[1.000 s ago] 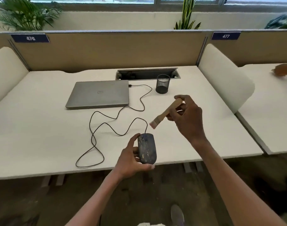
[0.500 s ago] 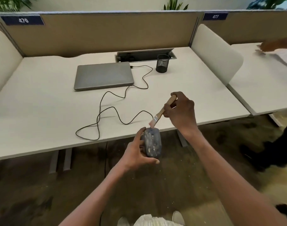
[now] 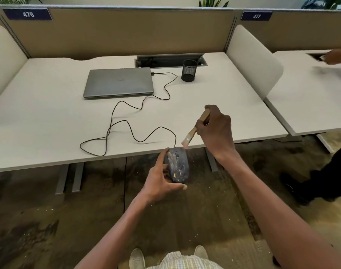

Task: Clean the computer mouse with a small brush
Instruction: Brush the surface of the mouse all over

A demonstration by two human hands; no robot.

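A dark computer mouse [image 3: 177,165], speckled with pale dust, is held in the air just off the desk's front edge by my left hand [image 3: 159,180], thumb on its left side and fingers under it. My right hand [image 3: 216,131] grips the wooden handle of a small brush [image 3: 193,131]. The brush slants down to the left, and its pale bristles touch the front end of the mouse. The mouse's black cable [image 3: 131,131] loops over the desk to the laptop.
A closed grey laptop [image 3: 119,82] and a black mesh pen cup [image 3: 189,70] stand on the white desk [image 3: 49,117]. A rounded white divider [image 3: 253,59] bounds the desk's right side. Another person's hand [image 3: 337,56] reaches over the neighbouring desk. Pale specks lie on the floor below.
The mouse has come off the desk and now hangs past its front edge. The brush has dropped from above the desk to the mouse's front end. The camera has tilted downward.
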